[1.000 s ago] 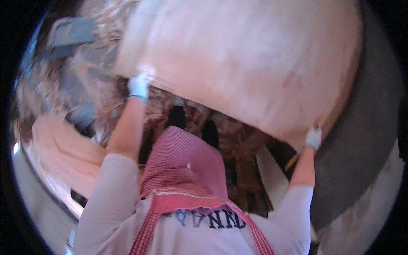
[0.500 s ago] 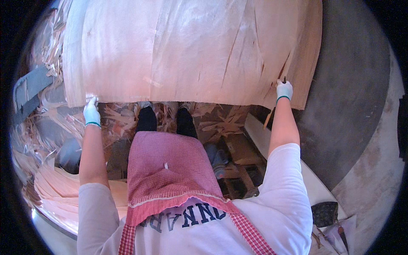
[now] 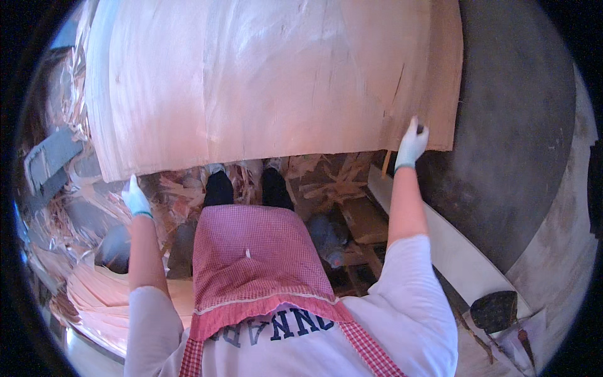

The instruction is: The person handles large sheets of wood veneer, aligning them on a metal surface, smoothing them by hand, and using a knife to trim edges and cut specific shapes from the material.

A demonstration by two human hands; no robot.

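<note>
A wide, pale pinkish-tan wood veneer sheet (image 3: 270,81) spreads in front of me, its near edge above my feet. At its near left corner my left hand (image 3: 136,198), in a white glove with a green cuff, is closed on the edge, thumb on top. My right hand (image 3: 411,146), gloved the same way, is closed at the near right part of the edge. A small dark thing (image 3: 419,129) shows between its fingers; its kind cannot be made out. A narrow split (image 3: 398,86) runs through the sheet above this hand. The undersides of both hands are hidden.
Veneer scraps (image 3: 323,183) litter the floor around my feet. Stacked veneer sheets (image 3: 94,286) lie at lower left, below a grey-blue metal piece (image 3: 53,157). A large dark surface (image 3: 502,138) and a pale board (image 3: 461,251) are on the right, with a dark brush-like object (image 3: 494,311).
The veneer sheet has shifted left, its near left corner coming closer to me. My left hand has moved down toward me with it; my right hand is slightly lower and further left.
</note>
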